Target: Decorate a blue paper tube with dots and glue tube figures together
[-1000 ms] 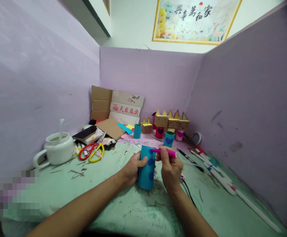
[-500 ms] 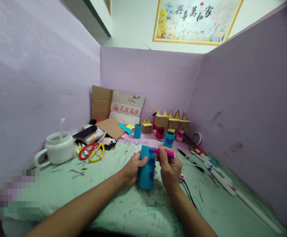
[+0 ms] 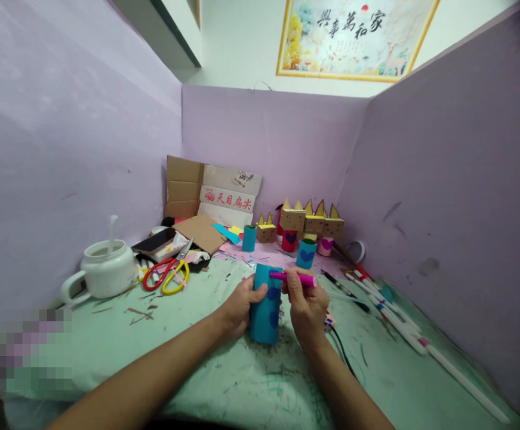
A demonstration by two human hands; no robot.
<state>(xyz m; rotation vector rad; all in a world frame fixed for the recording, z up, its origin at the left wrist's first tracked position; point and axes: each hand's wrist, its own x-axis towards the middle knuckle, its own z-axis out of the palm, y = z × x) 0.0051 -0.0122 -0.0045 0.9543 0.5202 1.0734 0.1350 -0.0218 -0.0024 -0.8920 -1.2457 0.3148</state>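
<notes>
Wrapped round the left side of a blue paper tube (image 3: 263, 316) is my left hand (image 3: 243, 304), its thumb pressed on the front. The tube stands nearly upright and carries a column of dark blue spots. My right hand (image 3: 308, 304) pinches a magenta marker pen (image 3: 305, 279), held almost level. The pen's tip touches the topmost spot, near the tube's upper right edge. Beyond the hands stand a short blue tube (image 3: 249, 239) and another blue tube with a heart (image 3: 306, 254).
Scissors (image 3: 177, 272) with red and yellow handles lie left, near a white mug (image 3: 110, 275). Cardboard cat heads (image 3: 293, 220) stand at the back by a red tube (image 3: 289, 240). Several white sticks (image 3: 400, 322) lie right. Folded cardboard (image 3: 228, 194) leans on the back wall.
The magenta pen and my right hand have shifted very slightly left against the tube. My left hand and the tube stay in place.
</notes>
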